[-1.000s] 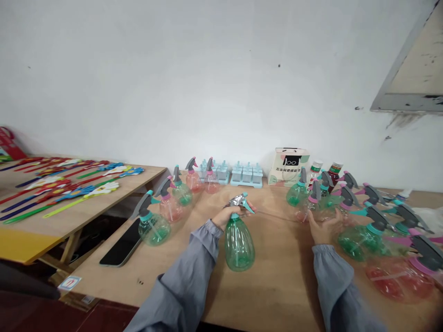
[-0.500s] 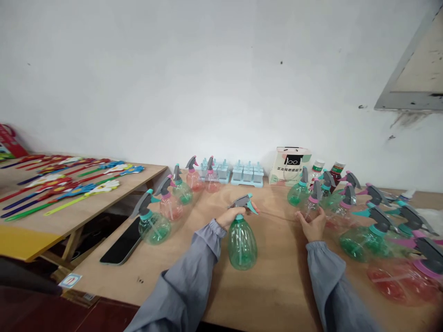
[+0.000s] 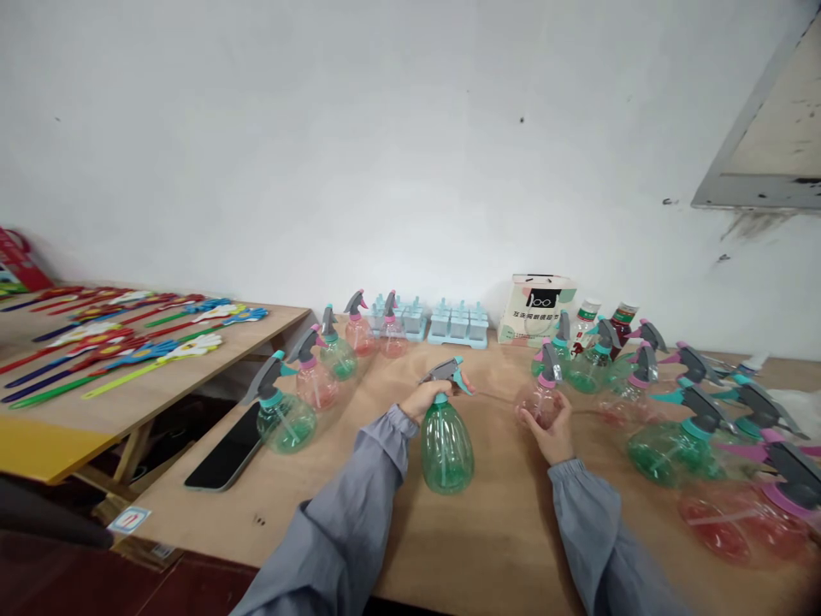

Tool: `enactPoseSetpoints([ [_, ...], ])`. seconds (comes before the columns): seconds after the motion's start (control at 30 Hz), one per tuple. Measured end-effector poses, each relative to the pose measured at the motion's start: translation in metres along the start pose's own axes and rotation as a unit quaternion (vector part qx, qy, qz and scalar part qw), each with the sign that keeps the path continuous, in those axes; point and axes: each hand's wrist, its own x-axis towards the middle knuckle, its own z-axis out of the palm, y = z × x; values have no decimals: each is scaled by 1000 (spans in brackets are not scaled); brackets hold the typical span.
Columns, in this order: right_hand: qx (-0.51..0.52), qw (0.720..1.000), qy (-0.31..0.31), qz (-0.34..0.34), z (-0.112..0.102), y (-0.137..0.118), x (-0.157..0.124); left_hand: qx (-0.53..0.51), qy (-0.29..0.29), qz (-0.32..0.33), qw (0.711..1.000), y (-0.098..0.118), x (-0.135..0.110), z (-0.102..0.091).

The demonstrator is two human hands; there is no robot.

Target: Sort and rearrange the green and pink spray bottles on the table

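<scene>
My left hand (image 3: 420, 400) is closed round the neck of a clear green spray bottle (image 3: 447, 449) with a grey and teal trigger head. That bottle is upright in the middle, over the wooden table. To its right, my right hand (image 3: 552, 428) grips the round body of a pink spray bottle (image 3: 537, 400) with a grey and pink head; its thumb and fingers are on either side. Behind this one stands another green spray bottle (image 3: 587, 370). Further right is a group of several green and pink bottles, among them a large green spray bottle (image 3: 670, 445).
On the left stand several more bottles, including a green spray bottle (image 3: 287, 425) beside a phone (image 3: 224, 453). Light blue ice-pop moulds (image 3: 458, 325) and a paper bag (image 3: 535, 312) line the wall. A second table (image 3: 128, 411) holds colourful hand-shaped clappers (image 3: 154, 351).
My right hand has moved left, bringing the pink spray bottle away from the right-hand group and nearer the green one. My left hand and its bottle have hardly moved.
</scene>
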Motion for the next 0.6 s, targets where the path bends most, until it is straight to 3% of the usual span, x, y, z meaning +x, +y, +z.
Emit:
enactPoseSetpoints([
  [0.1,7,1000,-3,-5,0,2,-1,-5,33,-17,999,-3,1,-1],
  [0.43,15,1000,-3,-7,1,2,0,-38,-16,17,999,4,-1,3],
  [0.6,12,1000,-5,-4,1,6,0,-34,17,-11,999,4,-3,1],
])
